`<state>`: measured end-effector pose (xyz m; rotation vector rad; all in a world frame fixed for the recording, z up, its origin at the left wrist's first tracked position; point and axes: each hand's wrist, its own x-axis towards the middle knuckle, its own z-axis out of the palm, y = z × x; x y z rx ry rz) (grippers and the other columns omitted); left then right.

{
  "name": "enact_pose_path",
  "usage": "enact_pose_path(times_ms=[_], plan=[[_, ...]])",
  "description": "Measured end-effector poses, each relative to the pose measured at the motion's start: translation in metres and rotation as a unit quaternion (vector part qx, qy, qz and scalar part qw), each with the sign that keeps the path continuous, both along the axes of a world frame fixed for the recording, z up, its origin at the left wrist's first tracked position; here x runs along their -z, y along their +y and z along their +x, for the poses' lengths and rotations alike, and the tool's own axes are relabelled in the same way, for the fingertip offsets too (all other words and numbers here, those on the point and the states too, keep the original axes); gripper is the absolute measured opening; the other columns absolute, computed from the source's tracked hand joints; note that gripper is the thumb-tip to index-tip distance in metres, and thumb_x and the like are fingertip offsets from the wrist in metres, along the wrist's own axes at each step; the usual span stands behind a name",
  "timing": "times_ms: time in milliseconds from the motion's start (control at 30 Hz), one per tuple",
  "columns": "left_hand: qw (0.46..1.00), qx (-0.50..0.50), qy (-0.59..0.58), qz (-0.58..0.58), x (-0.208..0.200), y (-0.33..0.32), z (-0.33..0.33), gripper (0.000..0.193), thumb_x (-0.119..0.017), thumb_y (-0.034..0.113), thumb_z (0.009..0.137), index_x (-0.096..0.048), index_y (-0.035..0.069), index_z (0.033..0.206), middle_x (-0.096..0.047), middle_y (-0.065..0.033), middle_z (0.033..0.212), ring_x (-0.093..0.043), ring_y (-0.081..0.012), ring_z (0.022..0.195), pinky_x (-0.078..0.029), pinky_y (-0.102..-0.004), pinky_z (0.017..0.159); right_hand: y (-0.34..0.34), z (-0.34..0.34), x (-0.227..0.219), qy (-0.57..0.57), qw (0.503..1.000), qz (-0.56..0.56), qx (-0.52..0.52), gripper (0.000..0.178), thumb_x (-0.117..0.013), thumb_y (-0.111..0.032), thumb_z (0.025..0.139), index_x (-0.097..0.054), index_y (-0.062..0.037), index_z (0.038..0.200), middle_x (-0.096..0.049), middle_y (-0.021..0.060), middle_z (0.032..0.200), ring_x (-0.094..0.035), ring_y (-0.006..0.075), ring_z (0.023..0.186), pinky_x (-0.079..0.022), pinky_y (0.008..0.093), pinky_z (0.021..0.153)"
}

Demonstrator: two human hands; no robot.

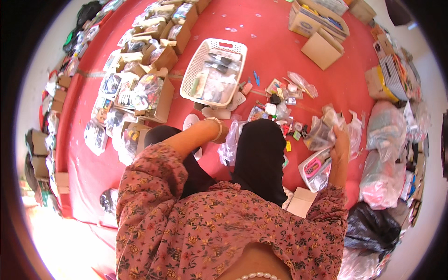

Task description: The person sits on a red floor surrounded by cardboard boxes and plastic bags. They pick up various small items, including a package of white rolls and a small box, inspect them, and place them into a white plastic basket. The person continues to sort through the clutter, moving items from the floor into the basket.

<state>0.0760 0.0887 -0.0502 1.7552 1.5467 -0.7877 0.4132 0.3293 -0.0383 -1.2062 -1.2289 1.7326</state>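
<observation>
My left hand [220, 132], with a bracelet at its wrist, is curled beside my knee at the edge of a whitish translucent plastic bag [228, 147] and appears to grip it. Out to the right, my right hand [341, 138] grips a clear plastic bag [321, 132]; what is inside it is unclear. Below that bag stands a small white basket [306, 171] with a pink-handled item and clear packets. Past my knees, small packaged goods lie scattered, among them a yellow tag [288, 146] and a blue tool-like item [256, 78].
A white perforated basket [185, 86] of packets stands ahead on the red floor [261, 46]. Rows of filled cardboard boxes [164, 100] run along the left. Larger cartons [301, 22] stand far right. Stuffed plastic bags [385, 135] and a black bag [373, 226] line the right side.
</observation>
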Motion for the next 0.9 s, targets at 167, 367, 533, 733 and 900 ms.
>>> enact_pose_path(times_ms=[167, 367, 533, 733, 900], plan=[[1.0, 0.022, -0.007, -0.017, 0.004, 0.015, 0.014, 0.025, -0.055, 0.021, 0.076, -0.066, 0.008, 0.094, -0.063, -0.0119, 0.096, -0.061, -0.0276, 0.089, -0.049, -0.0416, 0.072, 0.016, -0.137, -0.087, 0.074, 0.987, -0.005, -0.144, 0.02, -0.048, -0.013, 0.086, -0.054, -0.0004, 0.099, -0.06, 0.008, 0.091, -0.06, 0.017, 0.081, -0.048, 0.0295, 0.073], [0.999, -0.009, -0.017, -0.034, 0.005, 0.014, 0.015, 0.026, -0.059, 0.015, 0.075, -0.065, 0.011, 0.099, -0.063, -0.0082, 0.101, -0.06, -0.027, 0.093, -0.05, -0.0435, 0.068, 0.006, -0.288, -0.108, 0.034, 0.948, 0.083, -0.306, 0.02, -0.056, -0.013, 0.079, -0.059, 0.0032, 0.091, -0.061, 0.0072, 0.084, -0.057, 0.0113, 0.075, -0.044, 0.0244, 0.067], [0.996, -0.055, -0.052, -0.037, 0.047, 0.011, 0.011, 0.032, -0.06, 0.019, 0.077, -0.06, 0.012, 0.108, -0.059, -0.0069, 0.11, -0.056, -0.0285, 0.101, -0.045, -0.0494, 0.077, -0.023, -0.376, -0.096, -0.084, 0.84, 0.287, -0.453, 0.022, -0.06, -0.017, 0.073, -0.064, 0.0023, 0.085, -0.063, 0.0054, 0.077, -0.056, 0.0107, 0.072, -0.042, 0.0231, 0.065], [0.976, -0.193, -0.01, -0.101, 0.053, 0.027, 0.016, 0.042, -0.058, 0.026, 0.079, -0.053, 0.015, 0.119, -0.053, -0.0071, 0.12, -0.051, -0.0295, 0.109, -0.037, -0.0527, 0.089, -0.048, -0.44, -0.018, -0.305, 0.596, 0.469, -0.576, 0.021, -0.058, -0.018, 0.07, -0.064, -0.0055, 0.086, -0.063, 0.0109, 0.075, -0.06, 0.0229, 0.072, -0.046, 0.0327, 0.064], [0.991, -0.11, -0.053, -0.052, 0.001, 0.018, 0.001, 0.047, -0.064, 0.03, 0.075, -0.054, 0.017, 0.118, -0.054, -0.0041, 0.119, -0.051, -0.0293, 0.109, -0.037, -0.0532, 0.089, -0.056, -0.434, 0.056, -0.369, 0.549, 0.549, -0.511, 0.05, -0.059, -0.03, 0.07, -0.05, -0.009, 0.114, -0.048, 0.0158, 0.117, -0.052, 0.0305, 0.1, -0.044, 0.0383, 0.084]])
